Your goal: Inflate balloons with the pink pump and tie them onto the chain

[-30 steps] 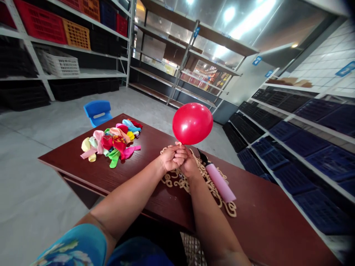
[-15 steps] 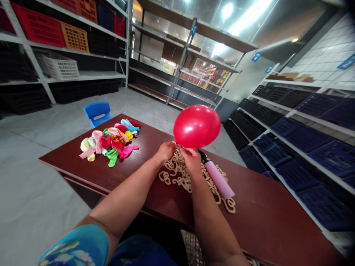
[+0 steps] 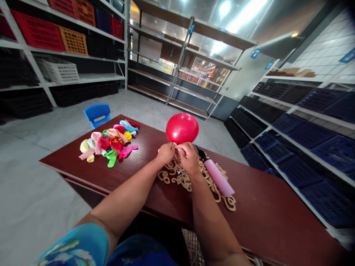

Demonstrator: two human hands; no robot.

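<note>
An inflated red balloon (image 3: 182, 127) stands up beyond my two hands, its neck end toward them. My left hand (image 3: 167, 152) is closed, thumb and fingers pinched at the balloon's neck. Close beside it, my right hand (image 3: 189, 156) pinches at the same spot; the neck itself is mostly hidden by the fingers. Beneath both hands lies a heap of beige curled cord (image 3: 181, 180). A pink cylinder with a black end (image 3: 219, 178), perhaps a hand pump, rests on the cord to the right of my right hand.
Limp balloons in many colours (image 3: 111, 142) lie piled on the left of the dark brown table (image 3: 266, 207). Behind the table's far left corner is a blue chair (image 3: 97, 113). Shelves with crates (image 3: 73, 40) line the left, and blue bins (image 3: 291, 147) the right.
The red balloon looks clearly smaller and sits a little further left and lower. My right hand has shifted slightly left and up, nearer my left hand.
</note>
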